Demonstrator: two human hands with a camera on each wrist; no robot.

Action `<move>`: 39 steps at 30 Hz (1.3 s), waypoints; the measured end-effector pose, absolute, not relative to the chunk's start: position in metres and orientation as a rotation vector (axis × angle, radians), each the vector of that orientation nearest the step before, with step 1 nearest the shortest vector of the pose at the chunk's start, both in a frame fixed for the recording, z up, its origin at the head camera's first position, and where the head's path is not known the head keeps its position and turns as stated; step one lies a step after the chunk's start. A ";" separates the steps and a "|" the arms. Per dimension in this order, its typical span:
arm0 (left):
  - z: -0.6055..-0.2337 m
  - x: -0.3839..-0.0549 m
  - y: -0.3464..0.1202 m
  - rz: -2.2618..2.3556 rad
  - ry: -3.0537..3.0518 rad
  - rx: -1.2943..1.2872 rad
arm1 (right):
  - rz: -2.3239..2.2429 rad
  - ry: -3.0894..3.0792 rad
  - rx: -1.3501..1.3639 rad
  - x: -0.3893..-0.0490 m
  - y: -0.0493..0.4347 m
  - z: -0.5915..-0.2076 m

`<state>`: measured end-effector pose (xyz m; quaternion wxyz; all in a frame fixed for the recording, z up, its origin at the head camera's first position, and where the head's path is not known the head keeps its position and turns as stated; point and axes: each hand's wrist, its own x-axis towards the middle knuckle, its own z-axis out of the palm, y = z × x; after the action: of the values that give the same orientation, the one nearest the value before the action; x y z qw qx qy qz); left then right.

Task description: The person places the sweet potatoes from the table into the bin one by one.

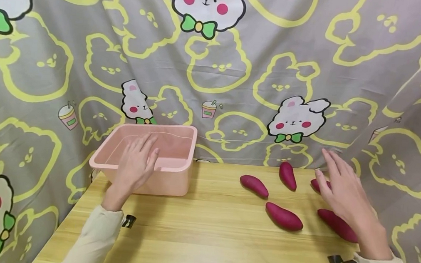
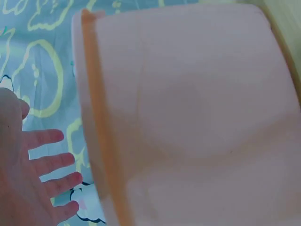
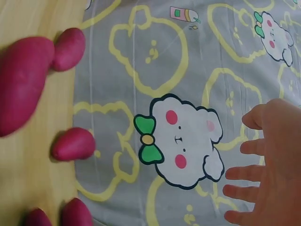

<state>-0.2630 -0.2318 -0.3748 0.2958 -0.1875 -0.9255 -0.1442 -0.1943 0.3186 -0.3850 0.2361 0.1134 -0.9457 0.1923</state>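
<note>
My left hand (image 1: 137, 162) hovers over the near rim of a pink plastic tub (image 1: 164, 182), its fingers extended and holding nothing. In the left wrist view that hand (image 2: 33, 174) shows beside the tub's side wall (image 2: 197, 108). On the right, my right hand (image 1: 344, 189) is raised above the sweet potatoes, fingers straight, with nothing in it. Under it lie a purple sweet potato (image 1: 337, 224) and another one (image 1: 316, 185), both partly hidden by the hand. Further left are a large sweet potato (image 1: 284, 217), a slimmer one (image 1: 254, 186) and one near the back edge (image 1: 287, 176).
The wooden table (image 1: 200, 243) ends at the back against a grey patterned curtain (image 1: 230, 74), which also hangs along both sides. The tub stands at the table's back left, the sweet potatoes at the right.
</note>
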 end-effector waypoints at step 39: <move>-0.446 -0.262 -0.233 -0.383 -2.282 -0.384 | 0.911 -2.843 0.297 -0.181 0.288 -0.467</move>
<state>-0.2615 -0.2333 -0.4457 0.3875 -0.1510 -0.8969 -0.1505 -0.1813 0.2879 -0.4669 0.0708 0.0986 -0.9452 0.3031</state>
